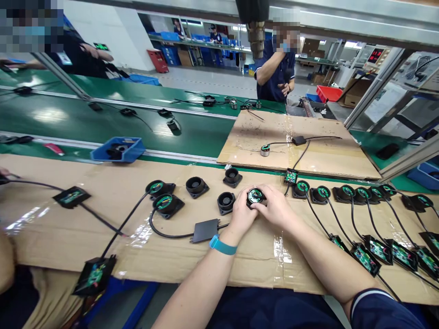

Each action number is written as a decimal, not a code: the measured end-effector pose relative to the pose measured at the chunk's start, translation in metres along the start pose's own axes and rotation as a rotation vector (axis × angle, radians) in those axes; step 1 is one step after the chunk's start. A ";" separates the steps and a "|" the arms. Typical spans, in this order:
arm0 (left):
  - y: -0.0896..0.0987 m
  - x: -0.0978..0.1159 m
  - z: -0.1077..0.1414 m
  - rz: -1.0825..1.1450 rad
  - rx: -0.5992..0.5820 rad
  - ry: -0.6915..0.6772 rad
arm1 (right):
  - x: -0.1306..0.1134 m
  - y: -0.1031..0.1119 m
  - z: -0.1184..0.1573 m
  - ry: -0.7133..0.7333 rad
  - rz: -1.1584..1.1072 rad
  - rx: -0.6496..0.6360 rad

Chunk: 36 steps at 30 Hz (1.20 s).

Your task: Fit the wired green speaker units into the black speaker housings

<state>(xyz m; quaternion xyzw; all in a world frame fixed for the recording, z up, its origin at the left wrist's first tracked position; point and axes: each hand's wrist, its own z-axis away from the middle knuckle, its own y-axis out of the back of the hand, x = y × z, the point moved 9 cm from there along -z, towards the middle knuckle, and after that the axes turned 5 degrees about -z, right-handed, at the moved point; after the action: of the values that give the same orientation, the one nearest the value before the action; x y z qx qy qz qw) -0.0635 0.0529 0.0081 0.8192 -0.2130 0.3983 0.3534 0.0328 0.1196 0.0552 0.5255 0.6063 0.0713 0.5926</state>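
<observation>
A small black motor housing with a round circuit board on top (255, 196) sits on the cardboard in front of me. My left hand (243, 211), with a teal wrist strap (224, 246), is closed round its left side. My right hand (274, 204) grips it from the right, thumb near the board's edge. Just left of my hands are two black housings, one at the front (226, 202) and one farther back (232, 177). A flat black box (205, 230) lies left of my left wrist, its cable running to a board-topped housing (167, 204).
Several cabled housings (320, 194) line the right, with open circuit boxes (366, 259) nearer me. A blue bin (118, 150) stands behind on the left. A raised cardboard sheet (308, 157) lies beyond my hands. A dark tool (256, 27) hangs overhead. People stand across the green line.
</observation>
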 end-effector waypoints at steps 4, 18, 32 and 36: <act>-0.009 -0.018 0.000 0.012 -0.022 0.075 | 0.001 -0.011 -0.013 0.006 0.067 -0.149; 0.021 0.009 0.002 0.116 0.218 -0.019 | 0.025 -0.009 -0.045 0.082 0.385 -0.111; 0.034 0.017 0.005 0.171 0.316 -0.016 | 0.015 0.009 -0.050 -0.006 0.352 0.079; 0.035 0.010 0.006 0.257 0.329 0.027 | 0.017 -0.017 -0.049 -0.115 0.413 -0.189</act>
<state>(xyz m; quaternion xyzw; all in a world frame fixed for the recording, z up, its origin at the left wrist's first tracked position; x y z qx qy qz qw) -0.0768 0.0248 0.0279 0.8266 -0.2432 0.4802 0.1640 -0.0111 0.1510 0.0459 0.5837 0.4418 0.2171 0.6457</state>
